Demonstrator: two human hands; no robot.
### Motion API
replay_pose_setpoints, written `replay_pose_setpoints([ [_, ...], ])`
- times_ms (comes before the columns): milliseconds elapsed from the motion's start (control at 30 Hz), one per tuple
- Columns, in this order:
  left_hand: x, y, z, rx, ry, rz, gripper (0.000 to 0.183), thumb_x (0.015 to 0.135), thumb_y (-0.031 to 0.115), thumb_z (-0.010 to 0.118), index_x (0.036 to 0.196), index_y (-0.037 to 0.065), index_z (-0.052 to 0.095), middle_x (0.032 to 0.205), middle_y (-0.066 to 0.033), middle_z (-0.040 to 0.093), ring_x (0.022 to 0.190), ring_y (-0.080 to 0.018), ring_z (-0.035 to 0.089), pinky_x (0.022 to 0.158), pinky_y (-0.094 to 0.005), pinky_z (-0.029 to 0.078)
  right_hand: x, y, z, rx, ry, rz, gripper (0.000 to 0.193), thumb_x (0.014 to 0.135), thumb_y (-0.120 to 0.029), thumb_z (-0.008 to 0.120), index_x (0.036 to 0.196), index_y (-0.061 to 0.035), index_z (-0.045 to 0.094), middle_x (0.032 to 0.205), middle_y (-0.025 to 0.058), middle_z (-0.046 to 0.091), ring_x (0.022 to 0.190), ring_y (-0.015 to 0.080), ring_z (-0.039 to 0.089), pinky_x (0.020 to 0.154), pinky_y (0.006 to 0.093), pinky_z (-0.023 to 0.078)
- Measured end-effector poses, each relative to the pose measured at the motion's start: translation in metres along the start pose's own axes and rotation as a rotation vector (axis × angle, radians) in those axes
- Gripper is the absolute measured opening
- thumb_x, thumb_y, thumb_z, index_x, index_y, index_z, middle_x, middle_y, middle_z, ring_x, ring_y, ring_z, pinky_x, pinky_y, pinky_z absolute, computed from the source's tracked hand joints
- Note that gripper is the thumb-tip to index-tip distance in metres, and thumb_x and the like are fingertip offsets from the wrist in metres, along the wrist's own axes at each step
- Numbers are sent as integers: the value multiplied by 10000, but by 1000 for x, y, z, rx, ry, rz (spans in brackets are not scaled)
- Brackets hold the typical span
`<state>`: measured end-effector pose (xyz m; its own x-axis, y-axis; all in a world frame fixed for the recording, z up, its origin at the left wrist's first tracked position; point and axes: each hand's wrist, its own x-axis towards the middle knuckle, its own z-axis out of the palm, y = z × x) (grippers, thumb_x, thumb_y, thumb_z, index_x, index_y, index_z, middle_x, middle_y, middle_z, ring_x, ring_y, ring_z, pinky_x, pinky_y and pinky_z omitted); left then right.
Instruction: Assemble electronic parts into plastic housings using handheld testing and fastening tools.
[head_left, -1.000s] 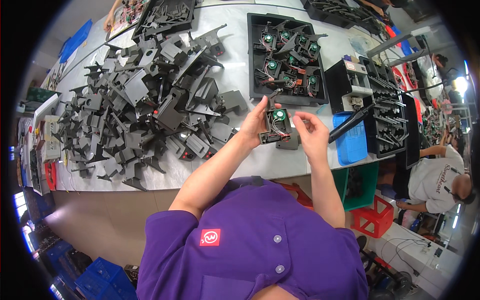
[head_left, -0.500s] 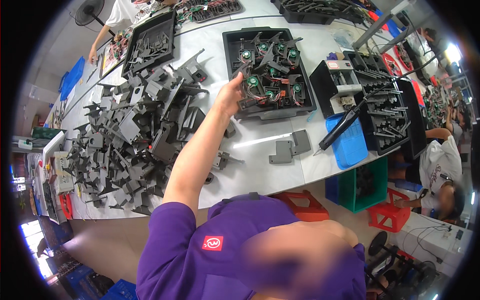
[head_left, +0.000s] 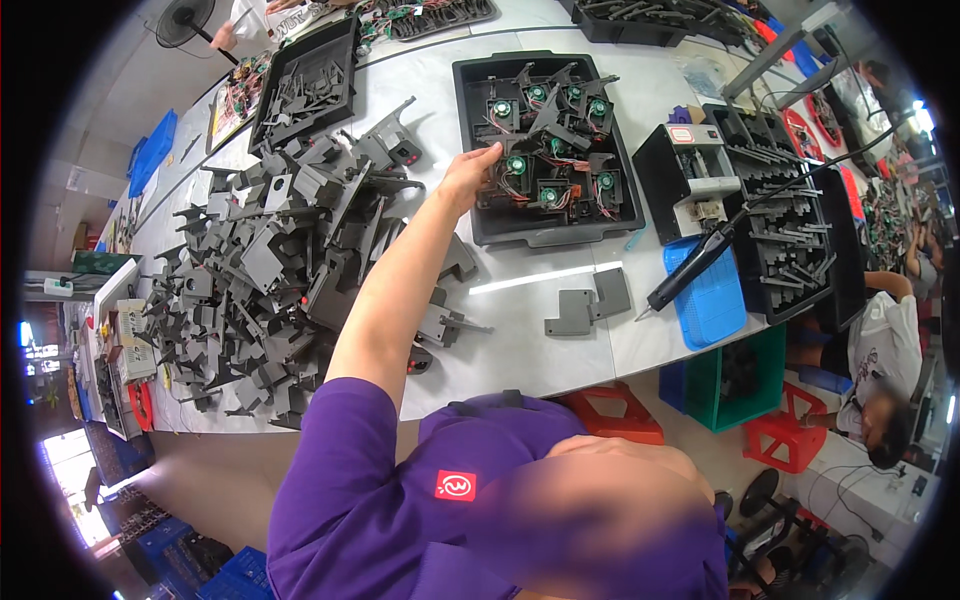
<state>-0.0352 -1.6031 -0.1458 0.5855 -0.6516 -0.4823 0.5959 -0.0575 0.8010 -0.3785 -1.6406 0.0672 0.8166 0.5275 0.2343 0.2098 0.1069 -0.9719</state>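
Here the left hand (head_left: pixel 468 175) grips an assembly in the black tray (head_left: pixel 550 232); right hand unseen.

A black tray (head_left: pixel 470 150) on the white table holds dark assemblies (head_left: pixel 545 190) with green fans and wires.
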Motion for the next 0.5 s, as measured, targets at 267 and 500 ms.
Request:
replay_pose_setpoints([
  [267, 20, -26, -17, 388, 170, 161, 470, 844, 238, 600, 1187, -59, 478, 1016, -101, 610, 855, -135, 585, 755, -257, 463, -1, 9, 3, 149, 31, 2, 219, 763, -161, 661, 885, 9, 598, 841, 111, 614, 770, 283, 607, 668, 324, 497],
  [500, 14, -27, -5, 688, 231, 289, 475, 827, 230, 618, 1149, -98, 496, 1053, -152, 605, 925, -157, 582, 803, -246, 446, 6, 12, -4, 210, -51, -54, 163, 745, -136, 662, 753, -2, 570, 682, 100, 566, 594, 279, 538, 525, 340, 419],
])
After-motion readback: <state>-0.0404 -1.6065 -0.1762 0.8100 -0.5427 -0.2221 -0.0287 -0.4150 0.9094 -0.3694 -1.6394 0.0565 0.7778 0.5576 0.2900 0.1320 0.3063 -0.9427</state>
